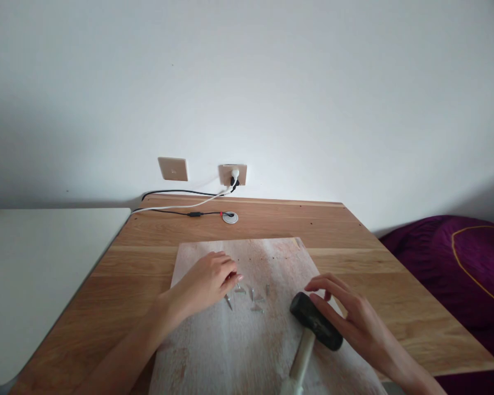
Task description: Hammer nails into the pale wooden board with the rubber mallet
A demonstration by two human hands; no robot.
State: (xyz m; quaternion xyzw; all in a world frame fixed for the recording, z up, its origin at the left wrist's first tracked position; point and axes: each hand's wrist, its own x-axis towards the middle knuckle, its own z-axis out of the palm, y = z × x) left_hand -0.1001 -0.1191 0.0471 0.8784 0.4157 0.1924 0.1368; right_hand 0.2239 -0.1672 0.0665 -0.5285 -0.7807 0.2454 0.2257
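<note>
A whitish, worn wooden board [214,351] lies before me. Over its left half, my left hand [214,275] has its fingers curled together in a pinch; what sits between the fingertips is hidden. Several small silver screws [252,294] are scattered beside and just below those fingertips. On the board's right side rests a mallet with a black head [316,321] and a pale handle pointing toward me. My right hand [349,310] is next to the head, thumb and fingers apart and loosely bent, holding nothing.
Under the board is a wooden table [140,285]. A row of small dark holes crosses the board's far part. Cables [177,207] run along the table's back edge to a wall socket [233,174]. A white surface [45,274] stands left, purple fabric [432,258] right.
</note>
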